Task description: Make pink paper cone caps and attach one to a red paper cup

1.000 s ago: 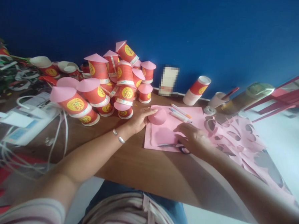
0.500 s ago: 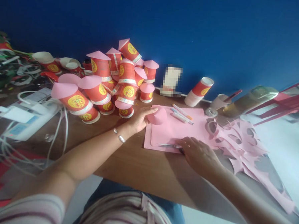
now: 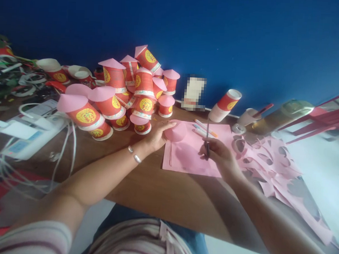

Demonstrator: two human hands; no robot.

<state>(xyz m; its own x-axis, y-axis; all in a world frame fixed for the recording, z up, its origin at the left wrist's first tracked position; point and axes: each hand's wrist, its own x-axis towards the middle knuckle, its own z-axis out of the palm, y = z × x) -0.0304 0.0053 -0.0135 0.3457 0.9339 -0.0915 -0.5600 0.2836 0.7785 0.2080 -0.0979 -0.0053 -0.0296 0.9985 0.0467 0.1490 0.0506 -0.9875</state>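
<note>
My left hand point(image 3: 159, 135) is closed on the edge of a pink paper cone point(image 3: 176, 132), with the thumb on top. The cone is just over the left part of the pink paper sheets point(image 3: 196, 164). In my right hand point(image 3: 217, 154) is a pair of scissors point(image 3: 207, 134), held upright above the sheets, blades pointing up and handles in the fingers. Pens point(image 3: 205, 129) lie on the paper behind the scissors. To the left of the cone, red paper cups point(image 3: 87, 116) with yellow round emblems are stacked, several of them topped with pink cones.
Cut pink paper scraps point(image 3: 270, 162) spread over the right of the table point(image 3: 144, 180). A joined pair of cups point(image 3: 226, 105), a tape roll point(image 3: 239, 128), a white cup point(image 3: 248, 116) and a bottle point(image 3: 282, 116) stand behind. A power strip point(image 3: 29, 136) with white cables lies left.
My right hand has picked the scissors up off the pink paper and turned them upright. My left hand still has the cone, shifted very slightly left.
</note>
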